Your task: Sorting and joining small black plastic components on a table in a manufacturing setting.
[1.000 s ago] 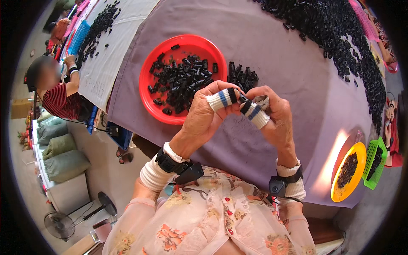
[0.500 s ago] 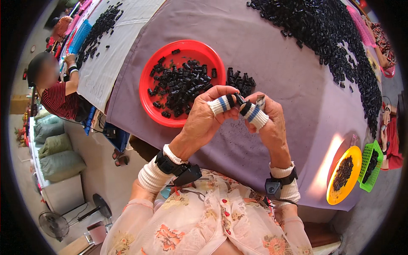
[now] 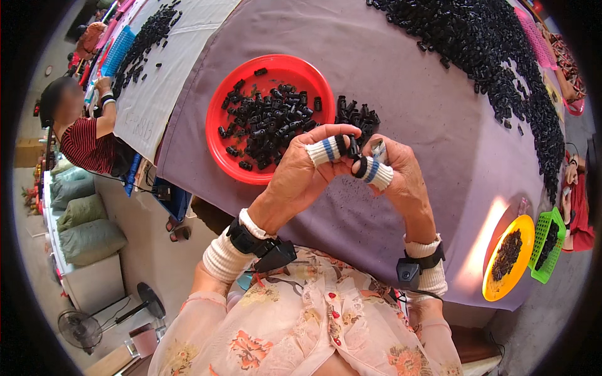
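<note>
My left hand and my right hand meet in front of me over the table's near part. Between their fingertips is a small black plastic part, pinched by the left thumb and forefinger. The right thumb presses close against it from the other side. White knitted finger sleeves with blue and black bands cover a digit on each hand. A small greyish piece shows at the right fingers; its kind is unclear. Just beyond the hands lies a small pile of black parts. Left of it, a red tray holds many similar parts.
A large heap of black parts spreads over the mauve tablecloth at far right. A yellow tray and a green basket hold dark pieces at right. Another person works at a pale-covered table on the left.
The black part between my fingers has turned more upright. My right hand has shifted slightly, and its fingers sit a little differently. The view has moved a little.
</note>
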Action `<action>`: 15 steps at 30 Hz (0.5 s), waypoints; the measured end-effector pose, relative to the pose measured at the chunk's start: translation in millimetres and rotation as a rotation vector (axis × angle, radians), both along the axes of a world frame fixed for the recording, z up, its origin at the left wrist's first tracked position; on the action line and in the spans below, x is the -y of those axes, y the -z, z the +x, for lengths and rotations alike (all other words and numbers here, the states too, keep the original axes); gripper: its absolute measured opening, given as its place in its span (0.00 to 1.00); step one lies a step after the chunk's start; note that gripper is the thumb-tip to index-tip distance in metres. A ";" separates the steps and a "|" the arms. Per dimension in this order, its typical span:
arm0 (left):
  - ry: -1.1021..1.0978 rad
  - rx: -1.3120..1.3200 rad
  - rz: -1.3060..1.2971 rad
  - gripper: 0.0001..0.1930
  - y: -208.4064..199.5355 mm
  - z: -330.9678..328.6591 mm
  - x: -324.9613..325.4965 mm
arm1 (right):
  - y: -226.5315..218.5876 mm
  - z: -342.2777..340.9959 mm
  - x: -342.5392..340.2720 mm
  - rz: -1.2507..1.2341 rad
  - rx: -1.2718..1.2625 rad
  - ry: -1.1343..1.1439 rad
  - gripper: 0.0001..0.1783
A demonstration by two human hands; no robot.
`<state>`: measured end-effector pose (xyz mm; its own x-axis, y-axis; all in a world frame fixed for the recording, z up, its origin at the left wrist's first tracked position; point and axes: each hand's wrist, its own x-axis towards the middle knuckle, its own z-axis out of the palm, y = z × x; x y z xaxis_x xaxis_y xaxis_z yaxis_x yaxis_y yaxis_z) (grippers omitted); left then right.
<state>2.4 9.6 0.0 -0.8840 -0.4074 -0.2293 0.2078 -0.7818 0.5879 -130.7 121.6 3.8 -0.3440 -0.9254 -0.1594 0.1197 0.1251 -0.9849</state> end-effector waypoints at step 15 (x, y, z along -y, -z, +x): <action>0.070 0.033 -0.052 0.13 -2.2 -0.7 -2.3 | 5.1 -12.4 6.5 -0.027 -0.286 -0.141 0.22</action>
<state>1.7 11.9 2.2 -0.9030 -0.3571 -0.2390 0.1338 -0.7622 0.6334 -143.1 115.1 -1.3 -0.2390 -0.9697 -0.0497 -0.1790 0.0943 -0.9793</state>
